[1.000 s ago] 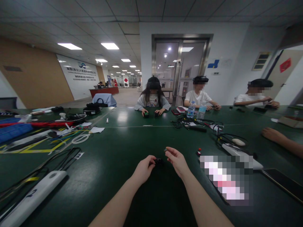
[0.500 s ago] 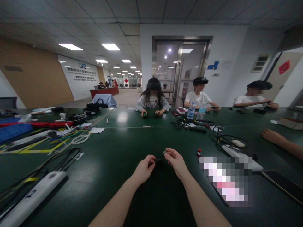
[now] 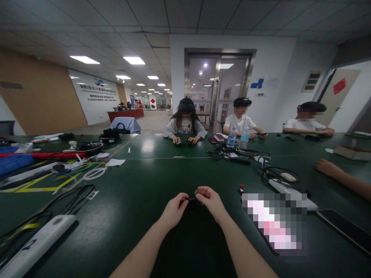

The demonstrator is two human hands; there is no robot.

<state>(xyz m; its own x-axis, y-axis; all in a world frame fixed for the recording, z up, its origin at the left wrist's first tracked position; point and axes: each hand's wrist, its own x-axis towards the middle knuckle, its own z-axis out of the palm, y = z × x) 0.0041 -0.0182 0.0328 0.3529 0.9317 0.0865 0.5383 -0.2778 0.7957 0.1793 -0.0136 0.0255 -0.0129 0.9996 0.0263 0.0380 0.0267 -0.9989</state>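
Over the dark green table [image 3: 145,185] my left hand [image 3: 173,210] grips a small black object [image 3: 190,201] with thumb and fingers. My right hand [image 3: 211,200] pinches a tiny grey piece [image 3: 196,191] at its fingertips, right above that black object. The two hands almost touch at the middle of the table's near side. What the tiny piece is stays too small to tell.
A white power strip [image 3: 34,243] and black cables [image 3: 69,195] lie at left, with yellow and white cables [image 3: 72,173] further back. A small red part [image 3: 241,189], a white device [image 3: 290,189] and a phone [image 3: 344,227] sit at right. Another person's hand [image 3: 327,168] rests far right; three people sit opposite.
My right hand has moved left and down, bringing the tiny piece close over the black object in my left hand. The camera has tilted slightly.
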